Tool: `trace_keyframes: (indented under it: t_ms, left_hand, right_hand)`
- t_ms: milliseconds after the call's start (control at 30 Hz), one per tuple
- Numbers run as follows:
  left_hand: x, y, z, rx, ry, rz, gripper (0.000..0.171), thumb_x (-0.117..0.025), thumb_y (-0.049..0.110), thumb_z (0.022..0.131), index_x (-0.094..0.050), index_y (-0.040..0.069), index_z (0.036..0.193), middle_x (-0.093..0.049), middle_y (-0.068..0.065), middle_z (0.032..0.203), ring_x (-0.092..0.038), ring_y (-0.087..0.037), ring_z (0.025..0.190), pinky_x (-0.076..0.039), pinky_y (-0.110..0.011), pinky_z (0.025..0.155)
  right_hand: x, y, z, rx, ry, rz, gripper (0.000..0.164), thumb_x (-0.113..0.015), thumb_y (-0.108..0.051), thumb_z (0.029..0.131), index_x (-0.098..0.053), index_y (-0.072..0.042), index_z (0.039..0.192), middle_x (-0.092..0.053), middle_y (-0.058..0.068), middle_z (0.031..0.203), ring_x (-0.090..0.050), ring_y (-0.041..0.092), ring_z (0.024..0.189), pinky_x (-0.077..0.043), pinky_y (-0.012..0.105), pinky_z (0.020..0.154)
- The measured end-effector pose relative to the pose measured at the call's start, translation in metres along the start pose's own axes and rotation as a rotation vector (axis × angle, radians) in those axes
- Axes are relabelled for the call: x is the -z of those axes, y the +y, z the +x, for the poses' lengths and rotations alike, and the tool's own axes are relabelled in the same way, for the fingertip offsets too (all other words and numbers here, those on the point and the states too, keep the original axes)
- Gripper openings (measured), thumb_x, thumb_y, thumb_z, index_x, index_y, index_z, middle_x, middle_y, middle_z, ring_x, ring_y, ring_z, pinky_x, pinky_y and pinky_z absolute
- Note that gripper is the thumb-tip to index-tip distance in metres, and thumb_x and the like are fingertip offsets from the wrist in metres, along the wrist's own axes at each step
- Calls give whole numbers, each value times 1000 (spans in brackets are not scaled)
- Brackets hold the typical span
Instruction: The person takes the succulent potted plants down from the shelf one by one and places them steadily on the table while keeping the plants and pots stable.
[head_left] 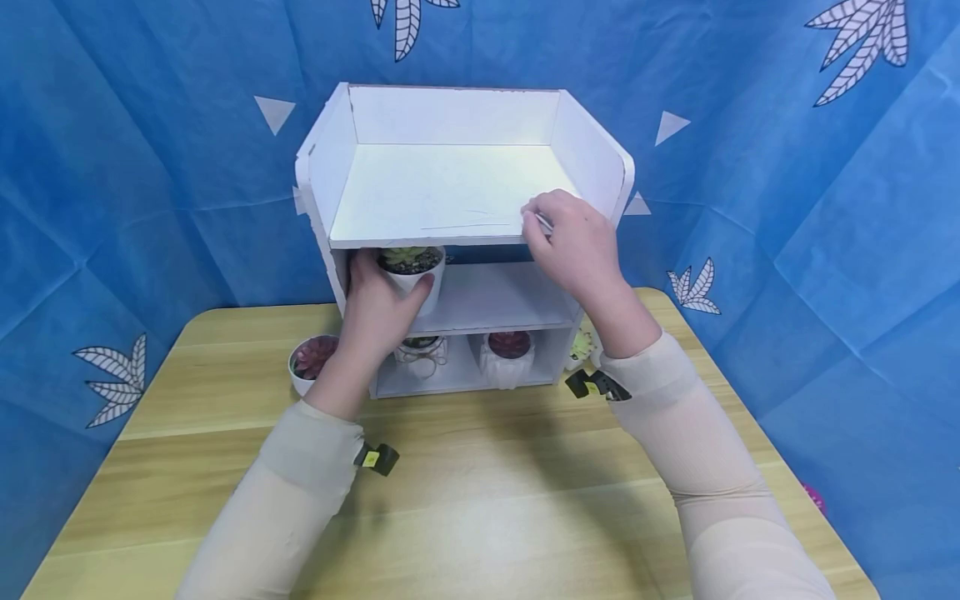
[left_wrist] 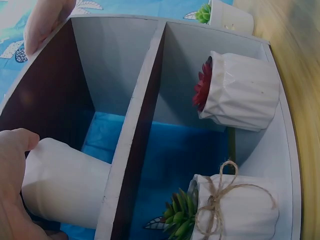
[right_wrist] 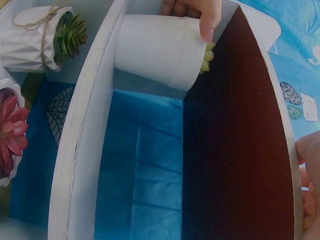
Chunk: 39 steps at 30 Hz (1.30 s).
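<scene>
My left hand [head_left: 378, 304] grips a white pot with a green succulent [head_left: 420, 279] at the left end of the middle shelf of a white shelf unit [head_left: 442, 187]. The thumb lies along the pot's near side. In the right wrist view the pot [right_wrist: 157, 50] stands on the middle board, fingers at its rim and pale green leaf tips showing past it. My right hand [head_left: 577, 242] holds the top board's front edge near its right end, fingers curled over it.
On the bottom shelf stand a twine-tied pot [left_wrist: 235, 207] and a faceted pot with a red succulent [left_wrist: 242, 92]. A red succulent in a white bowl [head_left: 303, 379] sits left of the unit; a pale green one [head_left: 581, 346] sits right. Wooden table [head_left: 480, 500] below, blue cloth [head_left: 187, 167] behind.
</scene>
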<state>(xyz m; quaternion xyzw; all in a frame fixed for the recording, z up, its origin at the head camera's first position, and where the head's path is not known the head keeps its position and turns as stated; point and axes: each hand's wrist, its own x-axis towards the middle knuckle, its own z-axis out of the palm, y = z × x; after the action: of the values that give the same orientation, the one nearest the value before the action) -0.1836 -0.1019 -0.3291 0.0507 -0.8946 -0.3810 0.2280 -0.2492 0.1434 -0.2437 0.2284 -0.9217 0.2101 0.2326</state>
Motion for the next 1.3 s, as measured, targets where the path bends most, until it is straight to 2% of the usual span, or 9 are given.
trace_keyframes:
  t_ms: [133,300,567,767,1000,1300]
  left_hand:
    - [-1,-1,4,32,-24,-22,100,-66,49,90,-7,1,155,-26,-29,150,-39,-43,137,-34,-52,114]
    - [-5,-5,8,42,-41,-82,102,-69,46,89,-3,6,157,-23,-25,153,-35,-38,141,-31,-49,116]
    - [-9,-23,43,25,-76,-257,105,-76,39,86,-5,9,157,-25,-19,155,-31,-32,144,-27,-46,118]
    - [-9,-36,67,33,-132,-384,109,-80,36,84,-4,13,158,-24,-17,157,-29,-28,145,-26,-46,118]
    - [-13,-49,79,36,-175,-398,110,-80,39,83,-3,16,159,-22,-14,158,-26,-26,146,-23,-46,119]
    - [-12,-49,80,63,-184,-371,111,-79,42,83,-3,13,159,-23,-15,158,-27,-28,147,-23,-47,119]
  right_hand:
    - [0,1,0,4,8,0,39,-44,-33,102,-72,-12,117,-69,6,119,-63,24,106,-52,42,88]
    - [-1,1,0,8,9,-6,39,-45,-34,102,-73,-12,117,-69,6,119,-63,24,107,-52,42,88]
    - [-12,-2,18,-27,27,-35,39,-43,-34,102,-72,-12,117,-69,6,120,-63,23,108,-52,42,89]
    - [-19,-6,30,-55,35,-51,39,-44,-34,102,-72,-12,117,-69,6,118,-64,24,106,-53,42,88]
    - [-24,-9,35,-64,37,-61,39,-44,-34,102,-72,-12,117,-69,6,118,-64,24,107,-53,42,88]
    - [-24,-10,35,-63,36,-60,39,-44,-34,102,-72,-11,117,-69,7,117,-64,24,104,-53,42,88]
